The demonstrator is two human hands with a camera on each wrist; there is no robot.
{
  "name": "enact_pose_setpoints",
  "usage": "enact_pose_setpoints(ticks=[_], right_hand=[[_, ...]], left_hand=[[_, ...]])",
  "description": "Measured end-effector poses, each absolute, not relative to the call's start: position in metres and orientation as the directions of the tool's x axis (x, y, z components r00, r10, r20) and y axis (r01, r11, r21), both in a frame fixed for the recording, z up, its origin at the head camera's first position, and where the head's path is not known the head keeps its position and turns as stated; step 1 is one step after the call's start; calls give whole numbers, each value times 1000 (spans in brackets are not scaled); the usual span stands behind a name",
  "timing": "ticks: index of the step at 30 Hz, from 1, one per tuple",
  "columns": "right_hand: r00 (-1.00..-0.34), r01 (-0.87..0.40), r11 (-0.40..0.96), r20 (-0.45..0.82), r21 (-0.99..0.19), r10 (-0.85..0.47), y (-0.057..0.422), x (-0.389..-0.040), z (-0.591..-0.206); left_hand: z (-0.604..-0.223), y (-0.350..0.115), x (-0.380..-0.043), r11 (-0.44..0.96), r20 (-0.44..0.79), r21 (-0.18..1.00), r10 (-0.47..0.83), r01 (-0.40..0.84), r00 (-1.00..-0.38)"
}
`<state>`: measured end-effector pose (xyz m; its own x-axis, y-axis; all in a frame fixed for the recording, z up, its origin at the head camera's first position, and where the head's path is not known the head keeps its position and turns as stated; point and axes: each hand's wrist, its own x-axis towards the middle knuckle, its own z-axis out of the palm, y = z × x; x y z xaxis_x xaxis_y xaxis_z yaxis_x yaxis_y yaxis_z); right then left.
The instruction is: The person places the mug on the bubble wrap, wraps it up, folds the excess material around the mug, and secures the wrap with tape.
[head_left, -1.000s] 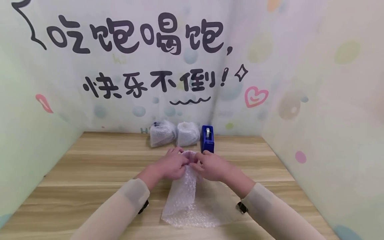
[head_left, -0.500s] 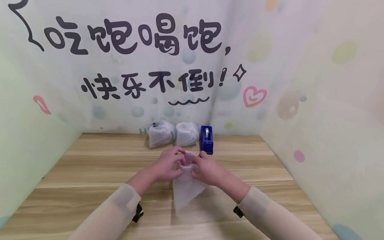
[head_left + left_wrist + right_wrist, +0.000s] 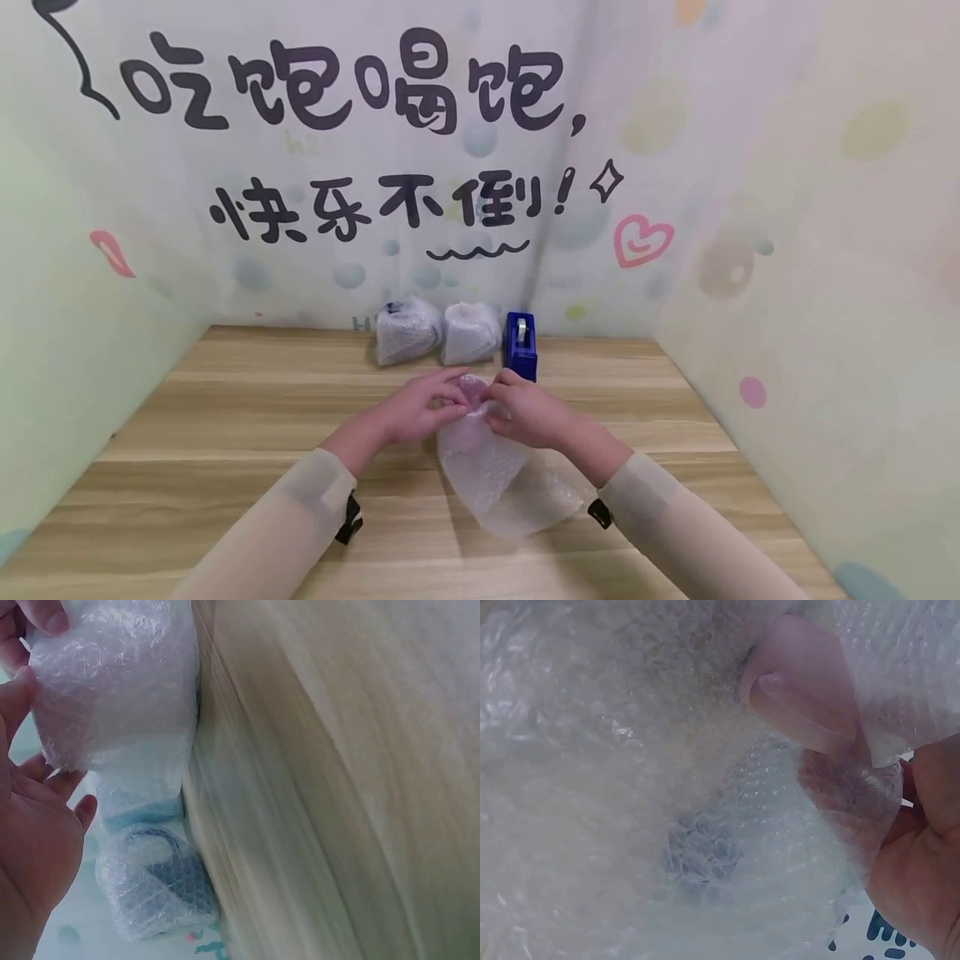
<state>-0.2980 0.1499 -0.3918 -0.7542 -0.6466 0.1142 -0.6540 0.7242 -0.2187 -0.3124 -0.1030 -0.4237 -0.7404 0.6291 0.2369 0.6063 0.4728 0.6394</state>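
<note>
A sheet of bubble wrap [image 3: 483, 479] is wound around a pink mug [image 3: 802, 690], its loose end trailing toward me and to the right. The mug's handle shows faintly through the plastic in the right wrist view. My left hand [image 3: 420, 408] holds the wrapped top from the left, thumb and fingertips at the wrap's upper edge. From the right, my right hand [image 3: 532, 408] pinches the wrap at the same opening, its fingertips partly hidden from the head view. In the left wrist view the wrapped side [image 3: 120, 682] faces the camera.
Two bubble-wrapped bundles [image 3: 408, 332] [image 3: 471, 333] stand at the back by the wall; the left one shows a dark mug with a handle in the left wrist view. A blue tape dispenser [image 3: 521, 346] stands right of them. Everything sits on a wooden table [image 3: 225, 467].
The bubble wrap's loose end has lifted, then swung down toward the right. Both hands have stayed at the top opening, the left fingers coming out of it to its edge.
</note>
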Motion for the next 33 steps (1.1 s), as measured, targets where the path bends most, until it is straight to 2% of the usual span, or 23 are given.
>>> enact_pose_setpoints(ticks=[6,12,17,21,23,25,28,31,33], right_hand=[[-774,-630,747,87,-212,-627,150,-295,-391],[-757,-651,732,99,-201,-646,156,-291,-389],[-751,-658,726,114,-199,-650,160,-289,-393],[-747,-665,728,139,-167,-650,160,-286,-394],[-733,-678,724,189,-126,-653,160,-280,-392],[-690,-709,703,258,-55,-676,159,-270,-387],[-572,-777,624,319,84,-755,159,-247,-383],[-456,-830,513,263,220,-850,158,-221,-392],[-417,-832,468,221,298,-882,159,-208,-404]], left_hand=[[-419,-102,-314,501,196,618,647,605,-737],[-417,-100,-315,526,220,549,659,650,-719],[-416,-100,-316,492,227,559,684,668,-693],[-416,-100,-316,484,233,556,690,676,-685],[-415,-100,-316,497,230,544,687,676,-689],[-415,-100,-316,509,224,534,684,675,-694],[-414,-100,-317,513,220,532,684,673,-695],[-415,-100,-318,508,225,540,681,671,-697],[-416,-100,-318,503,236,537,681,677,-693]])
